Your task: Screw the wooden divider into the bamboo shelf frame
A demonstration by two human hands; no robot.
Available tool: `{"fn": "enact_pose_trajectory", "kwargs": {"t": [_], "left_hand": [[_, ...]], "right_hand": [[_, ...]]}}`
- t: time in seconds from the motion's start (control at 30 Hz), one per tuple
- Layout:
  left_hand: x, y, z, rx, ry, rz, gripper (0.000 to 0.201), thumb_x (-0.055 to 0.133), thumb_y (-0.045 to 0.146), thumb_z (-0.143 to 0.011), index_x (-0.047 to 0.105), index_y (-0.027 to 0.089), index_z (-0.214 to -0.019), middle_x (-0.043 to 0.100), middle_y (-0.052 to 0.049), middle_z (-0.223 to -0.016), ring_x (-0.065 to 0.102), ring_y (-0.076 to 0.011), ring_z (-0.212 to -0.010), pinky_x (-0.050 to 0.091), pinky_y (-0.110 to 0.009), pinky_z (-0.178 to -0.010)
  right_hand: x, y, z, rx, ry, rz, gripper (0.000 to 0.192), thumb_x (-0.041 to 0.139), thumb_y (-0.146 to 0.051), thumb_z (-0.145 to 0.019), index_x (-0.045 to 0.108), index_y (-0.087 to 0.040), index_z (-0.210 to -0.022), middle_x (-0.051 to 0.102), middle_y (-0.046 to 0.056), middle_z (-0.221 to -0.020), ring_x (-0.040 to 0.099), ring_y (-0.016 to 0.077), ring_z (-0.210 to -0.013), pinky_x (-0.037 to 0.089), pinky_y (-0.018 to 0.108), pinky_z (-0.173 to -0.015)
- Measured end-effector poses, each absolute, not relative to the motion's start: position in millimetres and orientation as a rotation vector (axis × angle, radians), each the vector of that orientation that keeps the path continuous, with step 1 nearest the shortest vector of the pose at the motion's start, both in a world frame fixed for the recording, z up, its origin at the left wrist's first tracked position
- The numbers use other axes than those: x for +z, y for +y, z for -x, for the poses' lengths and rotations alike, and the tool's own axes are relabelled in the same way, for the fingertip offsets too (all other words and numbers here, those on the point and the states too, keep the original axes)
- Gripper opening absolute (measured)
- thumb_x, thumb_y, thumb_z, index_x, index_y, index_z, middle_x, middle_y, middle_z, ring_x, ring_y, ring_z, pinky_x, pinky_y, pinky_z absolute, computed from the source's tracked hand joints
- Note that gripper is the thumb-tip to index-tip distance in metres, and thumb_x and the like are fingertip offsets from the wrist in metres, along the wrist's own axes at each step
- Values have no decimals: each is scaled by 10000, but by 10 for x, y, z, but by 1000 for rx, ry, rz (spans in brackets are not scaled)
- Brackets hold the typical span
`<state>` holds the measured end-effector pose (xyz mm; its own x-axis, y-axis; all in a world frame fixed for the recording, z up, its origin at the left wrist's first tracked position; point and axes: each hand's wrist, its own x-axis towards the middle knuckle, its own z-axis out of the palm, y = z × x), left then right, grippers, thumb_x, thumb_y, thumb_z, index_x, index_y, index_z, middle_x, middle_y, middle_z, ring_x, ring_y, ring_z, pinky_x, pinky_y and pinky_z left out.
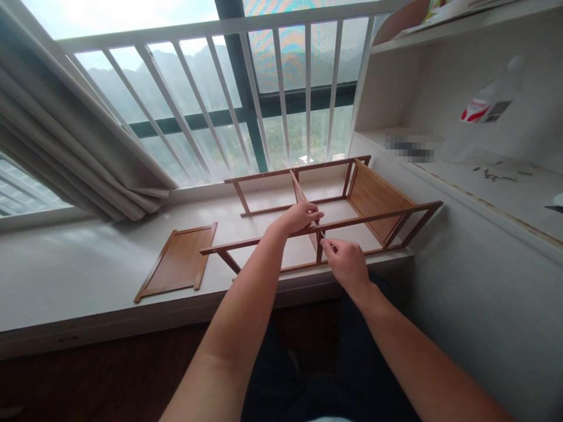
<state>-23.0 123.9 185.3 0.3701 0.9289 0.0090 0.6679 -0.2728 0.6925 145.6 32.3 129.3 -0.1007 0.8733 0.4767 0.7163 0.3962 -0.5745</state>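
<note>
A brown wooden shelf frame [378, 214] lies on its side on the white window ledge [88, 264]. My left hand [299, 217] rests on the frame's near rail where the middle divider panel [300, 192] meets it, fingers curled over the joint. My right hand [345, 261] is just below that rail, pinching a small thin metal tool [322, 235] that points up at the joint. A loose wooden shelf panel [180, 261] lies flat on the ledge to the left, apart from both hands.
A white window guard rail [220, 88] and a grey curtain [65, 152] stand behind the ledge. A white shelf unit at right holds several small screws [495, 174] and a plastic bag [484, 111]. Dark wooden floor lies below.
</note>
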Motion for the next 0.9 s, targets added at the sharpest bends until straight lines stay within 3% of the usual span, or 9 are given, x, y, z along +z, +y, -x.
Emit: {"fn": "enact_pose_trajectory", "kwargs": {"t": [0.23,0.47,0.53,0.6,0.7,0.9], "left_hand": [[1859,1228,232,578,1356,-2040,420,540,575,-834,650,182,-736,590,-15,-602,484,-133,-518,358,-268,-518],[1869,1222,225,561,1378,-2019,404,560,556,-832,654,173,-744,565,-5,-561,467,-128,-499,347,-260,-502],[1868,1222,225,558,1382,-2015,379,557,528,-842,650,173,-745,562,-2,-554,461,-124,-491,345,-258,-500],[1866,1223,226,557,1377,-2016,364,554,510,-850,649,174,-749,568,-3,-559,458,-121,-485,346,-259,-499],[1866,1222,228,566,1363,-2025,365,547,508,-855,646,175,-744,567,-1,-558,453,-117,-481,341,-257,-498],[1867,1209,217,584,1367,-2012,370,559,508,-847,643,168,-730,530,11,-522,424,-109,-472,318,-250,-495]], "right_hand": [[1334,327,-1422,291,-1865,1465,409,499,-385,-945,650,-213,-607,627,54,-545,499,163,-516,218,292,-522],[1270,377,-1374,740,-1660,1301,424,465,-436,-945,750,-181,-762,713,68,-703,633,202,-692,378,276,-612],[1247,376,-1341,921,-1540,1266,434,488,-470,-925,752,-157,-780,615,31,-554,559,162,-553,360,263,-543],[1244,357,-1301,1169,-1357,1200,440,518,-503,-898,739,-136,-799,435,-37,-426,390,108,-399,282,246,-438],[1284,309,-1249,1597,-996,970,400,556,-493,-876,705,-124,-830,263,-104,-408,192,66,-339,175,224,-358],[1378,257,-1224,1998,-516,581,281,527,-330,-930,673,-117,-819,237,-110,-409,177,58,-355,206,178,-330]]}}
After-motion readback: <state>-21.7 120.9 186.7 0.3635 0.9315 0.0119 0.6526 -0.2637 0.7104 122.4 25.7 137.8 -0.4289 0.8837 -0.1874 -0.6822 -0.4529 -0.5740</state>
